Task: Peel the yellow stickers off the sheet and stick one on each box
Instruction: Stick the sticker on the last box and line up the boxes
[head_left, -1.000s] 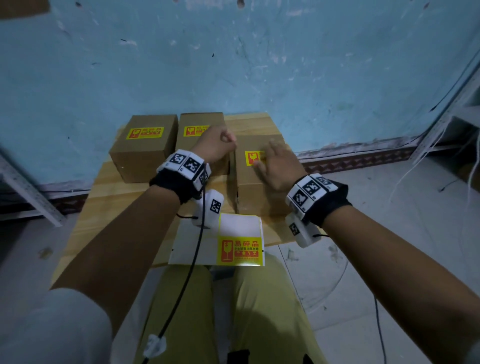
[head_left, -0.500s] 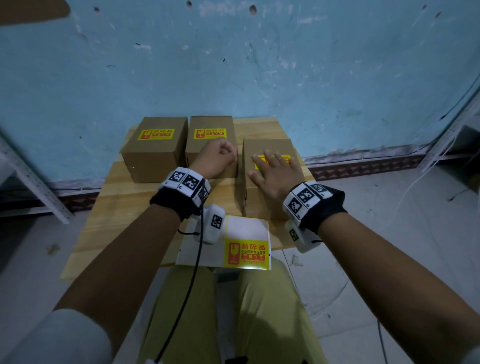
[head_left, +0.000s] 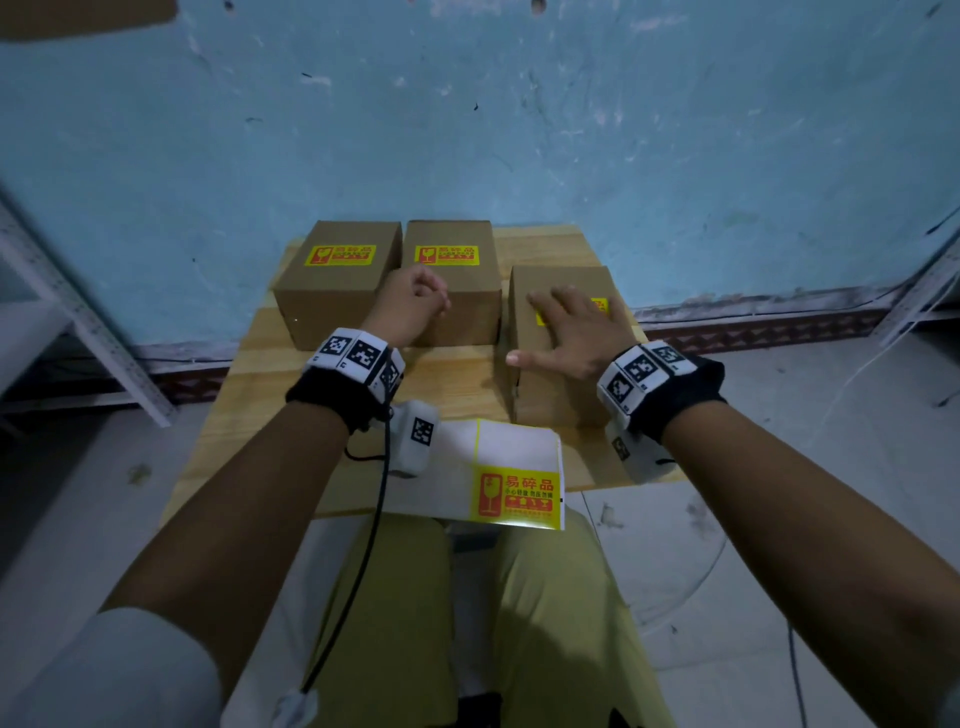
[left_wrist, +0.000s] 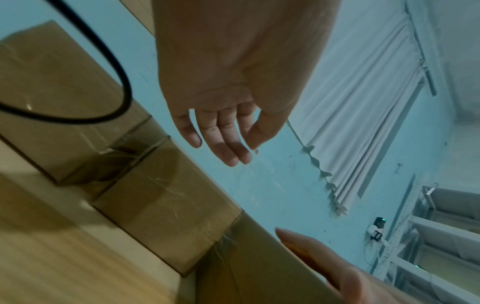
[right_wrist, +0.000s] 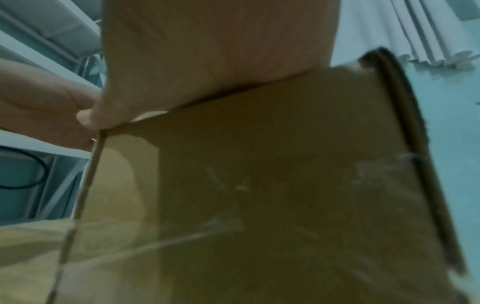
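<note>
- Sticker (head_left: 597, 306) lies under my right hand (head_left: 571, 332), fingers flat and spread on the box (head_left: 556, 374).
- My left hand (head_left: 413, 306) hangs loosely curled, empty, beside it.

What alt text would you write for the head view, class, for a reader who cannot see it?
A person's right hand lies flat on a yellow sticker atop the right-hand cardboard box, while the left hand hovers loosely curled before two already stickered boxes on a wooden table. A sticker sheet with one sticker left lies at the near edge.
</note>
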